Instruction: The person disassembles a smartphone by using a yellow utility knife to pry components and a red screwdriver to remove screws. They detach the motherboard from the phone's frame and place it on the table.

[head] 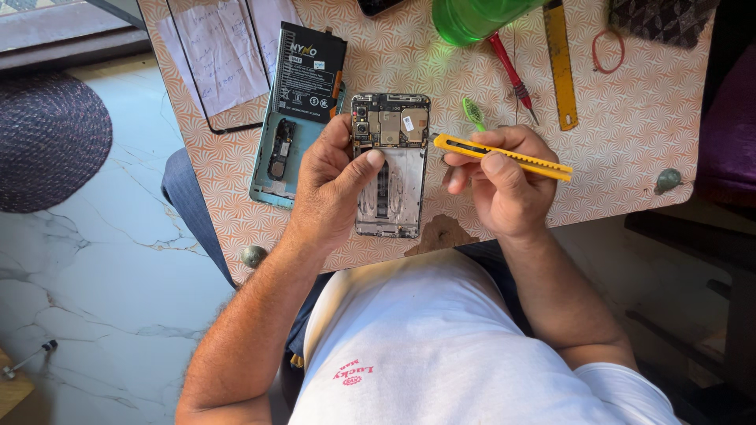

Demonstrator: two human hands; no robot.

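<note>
The left hand (335,185) pinned the opened phone (390,165) flat on the desk (630,118), thumb across its frame. The right hand (504,185) was closed around a yellow utility knife (504,155). A slip could likely gouge the exposed circuit board or nick the thumb.

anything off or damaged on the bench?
Table covering is torn at the near edge, brown patch exposed just below the opened phone held by the left hand. Right hand holds a yellow utility knife. Nothing spilled.
</note>
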